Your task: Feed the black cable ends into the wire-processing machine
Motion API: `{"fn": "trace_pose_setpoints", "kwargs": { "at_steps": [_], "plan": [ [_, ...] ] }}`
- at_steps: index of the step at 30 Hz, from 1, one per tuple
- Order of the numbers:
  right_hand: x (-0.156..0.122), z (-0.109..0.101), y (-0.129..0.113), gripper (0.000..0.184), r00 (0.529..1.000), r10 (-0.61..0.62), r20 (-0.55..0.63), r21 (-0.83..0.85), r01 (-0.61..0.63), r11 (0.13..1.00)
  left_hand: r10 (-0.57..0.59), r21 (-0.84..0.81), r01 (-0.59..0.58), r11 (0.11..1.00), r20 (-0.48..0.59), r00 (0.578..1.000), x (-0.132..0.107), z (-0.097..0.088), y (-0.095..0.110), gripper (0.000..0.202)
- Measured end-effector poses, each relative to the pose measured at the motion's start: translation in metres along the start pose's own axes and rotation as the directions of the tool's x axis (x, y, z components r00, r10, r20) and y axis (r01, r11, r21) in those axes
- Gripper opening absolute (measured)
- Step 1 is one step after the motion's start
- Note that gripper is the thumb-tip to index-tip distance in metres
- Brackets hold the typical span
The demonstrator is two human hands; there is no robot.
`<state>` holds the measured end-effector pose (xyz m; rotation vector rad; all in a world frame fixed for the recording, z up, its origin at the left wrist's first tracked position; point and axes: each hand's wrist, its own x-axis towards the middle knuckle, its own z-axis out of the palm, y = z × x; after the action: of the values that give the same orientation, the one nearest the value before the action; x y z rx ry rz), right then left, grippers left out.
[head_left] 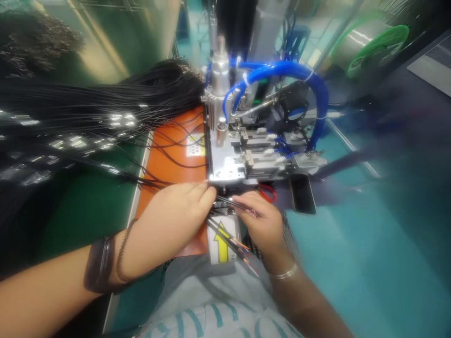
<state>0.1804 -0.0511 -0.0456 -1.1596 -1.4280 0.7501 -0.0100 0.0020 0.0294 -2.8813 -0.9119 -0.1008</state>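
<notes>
Black cables (230,202) run between my two hands at the front edge of a metal machine (225,164). My left hand (176,206) is closed around the cables, its fingertips hidden behind the knuckles. Several loose cable ends with coloured inner wires (241,251) stick out below it, over a white label with a yellow arrow (221,241). To the right, my right hand (262,218) pinches cables near their ends, thumb and fingers pressed together. The cables trail off to the left across an orange board (169,150).
A large bundle of black cables (141,94) lies at the left. A thick blue hose (320,94) arches above the machine. At the right are a phone (303,193), a red-handled tool (268,192) and a green-rimmed spool (369,42) farther back.
</notes>
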Motion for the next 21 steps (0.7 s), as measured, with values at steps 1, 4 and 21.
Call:
{"fn": "trace_pose_setpoints", "kwargs": {
  "at_steps": [1, 4, 21],
  "plan": [
    [0.0, 0.0, 0.001, 0.024, 1.0, 0.011, -0.012, 0.024, -0.011, 1.0, 0.03, 0.012, -0.029, 1.0, -0.057, 0.998, -0.002, 0.0, 0.001, 0.032],
    [0.0, -0.002, 0.004, 0.019, 1.0, 0.011, -0.003, 0.041, -0.011, 0.999, 0.055, 0.036, -0.049, 0.998, -0.176, 0.983, -0.008, 0.003, 0.001, 0.03],
    [0.006, -0.002, -0.012, 0.006, 0.995, 0.017, 0.099, -0.207, 0.004, 0.978, 0.147, -0.014, -0.149, 0.989, -0.092, 0.985, 0.0, 0.024, 0.01, 0.021]
  ]
}}
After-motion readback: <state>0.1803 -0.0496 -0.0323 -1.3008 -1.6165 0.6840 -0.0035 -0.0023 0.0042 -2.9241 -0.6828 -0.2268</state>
